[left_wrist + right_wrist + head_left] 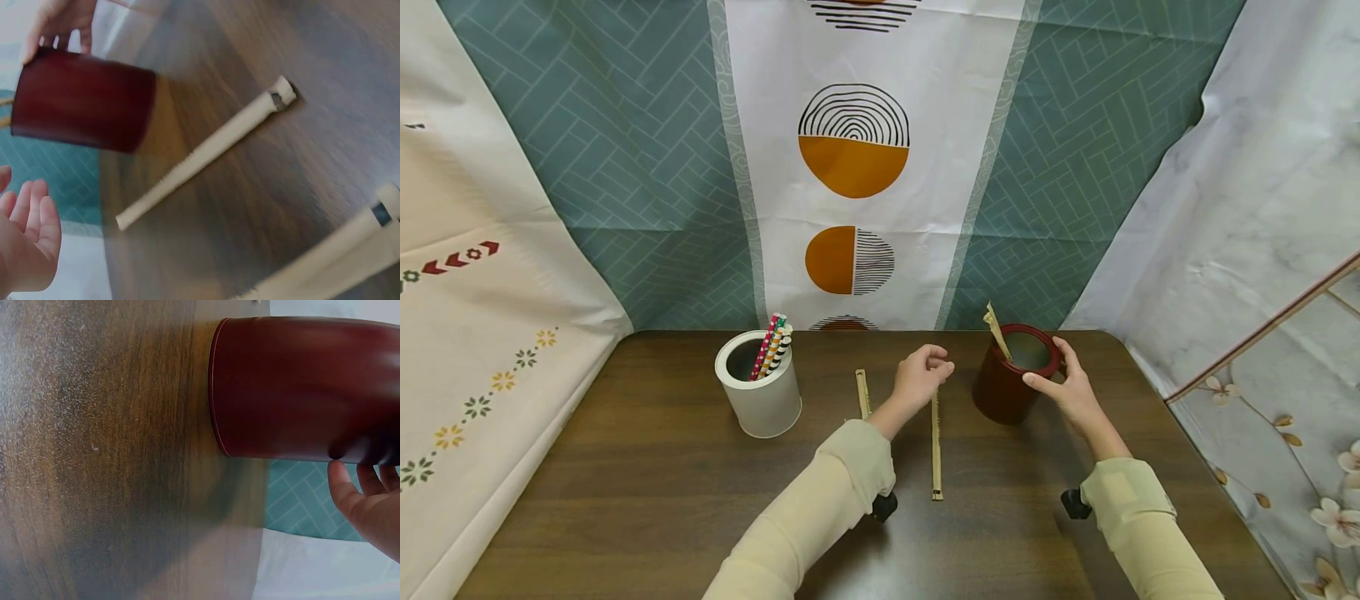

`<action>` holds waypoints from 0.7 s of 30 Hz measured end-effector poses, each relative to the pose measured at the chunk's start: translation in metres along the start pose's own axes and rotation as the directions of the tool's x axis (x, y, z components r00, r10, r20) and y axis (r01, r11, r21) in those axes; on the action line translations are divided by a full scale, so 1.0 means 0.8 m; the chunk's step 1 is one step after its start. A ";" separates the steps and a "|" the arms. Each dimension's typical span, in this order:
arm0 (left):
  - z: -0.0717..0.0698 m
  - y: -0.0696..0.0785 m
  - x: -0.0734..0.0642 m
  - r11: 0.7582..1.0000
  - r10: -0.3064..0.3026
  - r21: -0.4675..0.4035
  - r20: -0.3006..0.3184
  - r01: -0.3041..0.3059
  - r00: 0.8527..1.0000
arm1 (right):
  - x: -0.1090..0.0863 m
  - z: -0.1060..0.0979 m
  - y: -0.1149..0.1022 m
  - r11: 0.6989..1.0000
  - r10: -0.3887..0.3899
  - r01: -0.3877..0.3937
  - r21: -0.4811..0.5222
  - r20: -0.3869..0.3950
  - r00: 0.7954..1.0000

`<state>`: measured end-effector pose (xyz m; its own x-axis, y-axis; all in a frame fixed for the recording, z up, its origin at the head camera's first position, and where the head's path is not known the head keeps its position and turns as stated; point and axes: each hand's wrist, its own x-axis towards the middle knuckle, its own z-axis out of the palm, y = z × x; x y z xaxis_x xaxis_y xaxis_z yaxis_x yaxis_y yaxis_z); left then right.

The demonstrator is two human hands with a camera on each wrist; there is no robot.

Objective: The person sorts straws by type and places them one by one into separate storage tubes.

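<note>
My right hand [1071, 396] grips the right side of a dark red cylindrical cup [1000, 398], thumb at the near rim and fingers round the far side. In the right wrist view, fingertips [338, 470] meet the cup's wall. A tan wrapped stick [997, 332] leans in the cup and pokes out over its left rim. My left hand [917, 379] hovers left of the cup, fingers loosely bent and holding nothing. Below that hand lies a slim tan stick [936, 450] with a dark mark near its end. Another tan stick [862, 392] is partly hidden by the left forearm.
A white cylindrical cup [763, 408] holding several patterned paper straws [769, 354] stands at the left on the brown wooden table [685, 500]. Patterned cloth [647, 167] hangs behind the table's back edge, and pale cloths line both sides.
</note>
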<state>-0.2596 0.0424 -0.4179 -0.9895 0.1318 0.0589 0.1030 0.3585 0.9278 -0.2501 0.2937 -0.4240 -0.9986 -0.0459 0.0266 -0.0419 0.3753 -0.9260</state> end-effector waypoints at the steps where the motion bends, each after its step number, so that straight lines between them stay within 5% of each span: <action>1: -0.002 -0.005 0.000 1.000 -0.004 0.011 -0.004 0.004 1.000 | 0.000 0.000 0.000 1.000 -0.001 0.001 -0.001 -0.001 1.000; 11: -0.020 -0.045 -0.004 0.996 -0.066 0.049 -0.051 0.068 0.997 | -0.003 0.001 -0.003 1.000 -0.013 0.013 -0.002 -0.008 1.000; 21: -0.026 -0.078 -0.018 0.997 -0.048 0.061 -0.112 0.055 0.992 | -0.002 0.002 -0.003 1.000 -0.017 0.017 0.009 -0.006 1.000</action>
<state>-0.2543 -0.0010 -0.4691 -0.9984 0.0096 0.0550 0.0540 0.4207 0.9056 -0.2480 0.2919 -0.4227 -0.9979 -0.0468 0.0441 -0.0582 0.3664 -0.9286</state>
